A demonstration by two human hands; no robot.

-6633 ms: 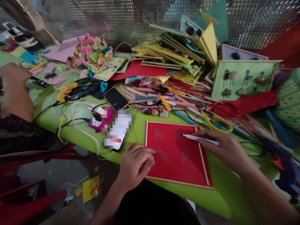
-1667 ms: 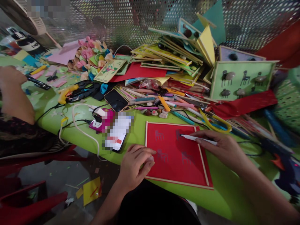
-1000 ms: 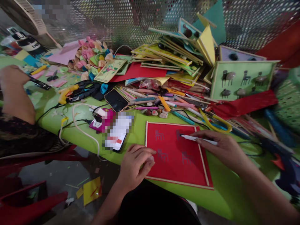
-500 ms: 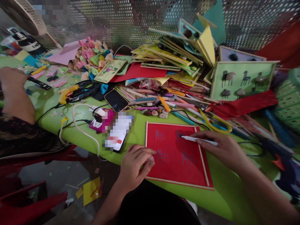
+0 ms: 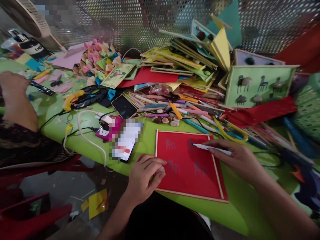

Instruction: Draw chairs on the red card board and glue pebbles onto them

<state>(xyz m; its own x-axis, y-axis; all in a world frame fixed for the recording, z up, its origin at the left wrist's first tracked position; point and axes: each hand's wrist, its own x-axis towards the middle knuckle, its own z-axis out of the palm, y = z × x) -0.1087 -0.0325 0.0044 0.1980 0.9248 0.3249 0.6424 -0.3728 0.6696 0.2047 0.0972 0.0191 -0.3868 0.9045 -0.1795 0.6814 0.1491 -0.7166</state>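
A red card edged with thin pale wooden strips lies on the green table in front of me. Several small chairs are drawn on it in dark ink. My right hand pinches a white marker, its dark tip at the upper right chair drawing. My left hand rests over the card's left edge, fingers loosely bent and apart, holding nothing. Left of the card lies a phone with a lit screen, partly blurred out.
Pens, pencils and pebbles heap up behind the card, beside yellow scissors handles. Farther back are stacked frames and a green framed picture. A yellow glue gun lies left. Another person's hand is at far left.
The marker tip has shifted very slightly at the upper right chair drawing. My left hand and the card have stayed in place.
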